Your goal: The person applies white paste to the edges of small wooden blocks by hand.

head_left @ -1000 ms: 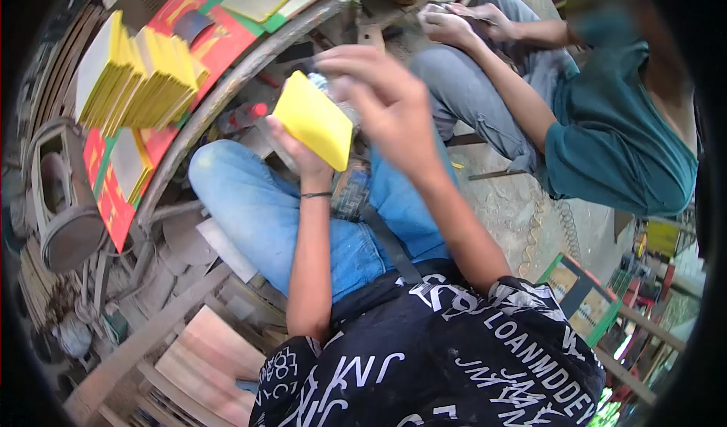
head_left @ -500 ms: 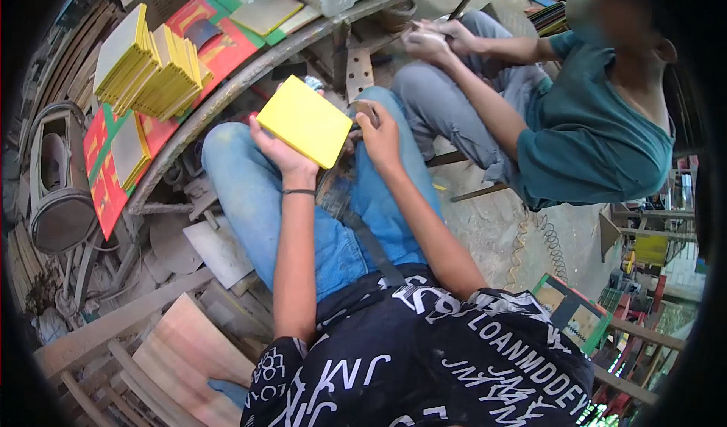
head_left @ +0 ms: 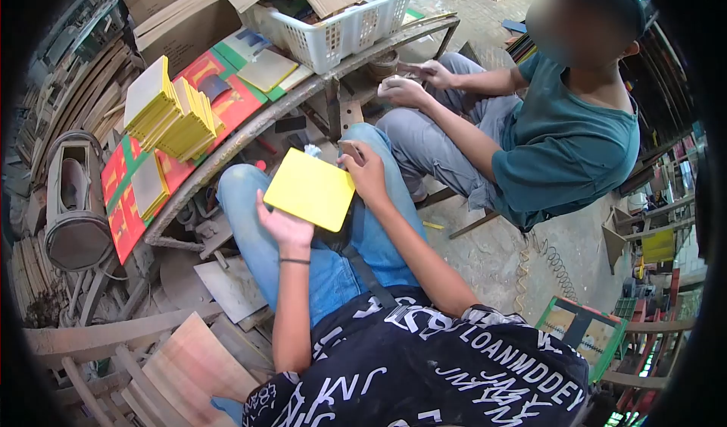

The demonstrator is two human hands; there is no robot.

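Note:
My left hand grips a flat, square yellow panel by its near left edge and holds it above my lap. The fingers pass beneath the panel and are partly hidden. At the panel's right edge is my right hand, its thumb and fingers closed on a small brownish flat piece. To the left, a stack of yellow-edged panels stands on a red and green printed sheet. A few more of these panels lie in front of the stack.
A metal-framed bench curves along the left, with a white plastic basket and cardboard boxes on it. At the right sits a person in a green shirt, hands working near a pot. A coiled hose lies on the floor.
The yellow panel has turned slightly in my left hand, and my right hand stays by its right edge. The view has shifted, showing more of the basket and boxes.

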